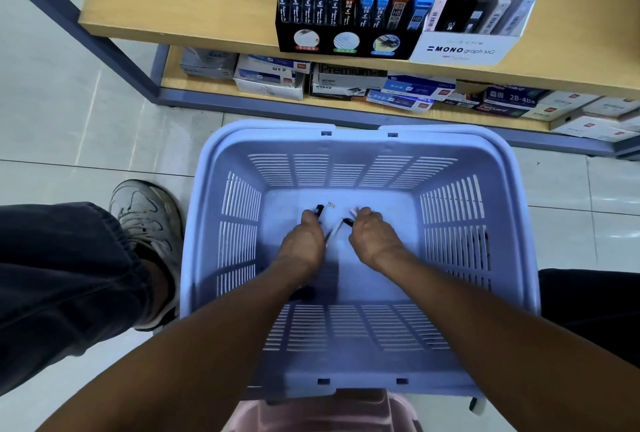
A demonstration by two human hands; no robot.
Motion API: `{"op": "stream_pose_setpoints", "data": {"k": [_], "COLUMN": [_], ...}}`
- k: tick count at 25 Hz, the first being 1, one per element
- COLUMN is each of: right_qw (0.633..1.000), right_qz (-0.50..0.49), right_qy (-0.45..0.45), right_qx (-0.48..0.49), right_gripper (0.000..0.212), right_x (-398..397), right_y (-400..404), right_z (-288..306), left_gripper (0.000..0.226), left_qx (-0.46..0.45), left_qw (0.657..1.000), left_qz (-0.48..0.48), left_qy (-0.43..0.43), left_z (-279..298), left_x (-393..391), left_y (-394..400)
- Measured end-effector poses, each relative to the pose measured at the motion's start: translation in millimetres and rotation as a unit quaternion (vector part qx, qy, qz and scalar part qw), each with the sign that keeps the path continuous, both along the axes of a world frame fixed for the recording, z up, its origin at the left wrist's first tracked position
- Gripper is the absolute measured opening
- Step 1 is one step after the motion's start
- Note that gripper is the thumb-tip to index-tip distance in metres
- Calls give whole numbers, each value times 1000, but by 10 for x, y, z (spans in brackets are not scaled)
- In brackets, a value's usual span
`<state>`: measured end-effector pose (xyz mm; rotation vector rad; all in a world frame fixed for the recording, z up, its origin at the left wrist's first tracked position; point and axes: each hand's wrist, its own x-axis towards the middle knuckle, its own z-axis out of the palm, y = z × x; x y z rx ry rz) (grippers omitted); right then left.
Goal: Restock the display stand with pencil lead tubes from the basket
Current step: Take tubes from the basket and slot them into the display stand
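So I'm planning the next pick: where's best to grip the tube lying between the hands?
Probably pinch the pencil lead tube across its narrow sides at mid-length, coming straight down. It lies flat on the basket floor, slanted, between the left hand and the right hand.

Left grip [304, 241], right grip [372, 234] curled

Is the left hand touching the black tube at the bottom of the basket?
Touching. The head view shows the left hand with fingers curled round a black tube on the basket floor; its end sticks out past the fingertips.
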<state>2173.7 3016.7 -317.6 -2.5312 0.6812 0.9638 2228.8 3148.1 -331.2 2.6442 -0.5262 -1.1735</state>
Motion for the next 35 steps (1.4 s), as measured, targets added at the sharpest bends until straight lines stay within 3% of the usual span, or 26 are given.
{"op": "stream_pose_setpoints", "data": {"k": [3, 5, 9, 11, 14, 16, 17, 19, 20, 22, 24, 25, 27, 28, 30, 32, 35], "right_qw": [990, 982, 972, 961, 923, 906, 919, 979, 989, 972, 950, 944, 941, 947, 969, 985, 993], "right_qz": [-53, -52, -92, -112, -99, -120, -128, -21, 65, 210, 294, 315, 326, 311, 238, 166, 117], "right_qy": [1, 2, -16, -24, -24, -5, -17, -74, -90, -93, -98, -100, -92, -80, -57, -34, 0], "right_qx": [133, 180, 217, 251, 371, 406, 373, 187, 102, 52, 32, 15, -10, -16, -21, -26, -33], "right_gripper": [35, 36, 25, 21, 28, 33, 36, 36, 38, 42, 39, 33, 24, 21, 19, 23, 25], "right_x": [101, 164, 213, 206, 191, 210, 242, 305, 310, 278, 216, 188, 135, 111, 59, 24, -69], "right_y": [-86, -66, 6, 65, 93, 13, -40, -141, -144, -72, 18, 41, 19, -18, -102, -189, -294], "right_z": [74, 163, 234, 293, 459, 487, 463, 345, 284, 189, 133, 111, 72, 57, 84, 146, 277], "left_gripper": [14, 8, 9, 21, 23, 6, 11, 20, 21, 21, 16, 19, 23, 21, 18, 32, 35], "left_qx": [-125, -176, -267, -288, -299, -279, -269, -259, -249, -187, -68, -11, 72, 95, 126, 113, 128], "left_qw": [978, 941, 803, 757, 743, 744, 752, 780, 807, 892, 980, 997, 992, 986, 976, 968, 960], "left_qz": [103, 205, 396, 445, 500, 539, 547, 530, 503, 395, 177, 61, -96, -129, -168, -218, -248], "left_qy": [131, 204, 356, 383, 330, 279, 252, 208, 183, 120, 62, 44, 40, 51, 64, 47, 12], "left_z": [104, 184, 282, 324, 274, 242, 231, 251, 255, 262, 256, 245, 200, 177, 171, 173, 161], "left_x": [143, 178, 185, 173, 183, 228, 265, 335, 360, 379, 361, 339, 287, 251, 186, 141, 78], "left_y": [-69, -88, -62, -52, -32, 25, 55, 99, 105, 115, 173, 211, 293, 331, 377, 395, 406]}}
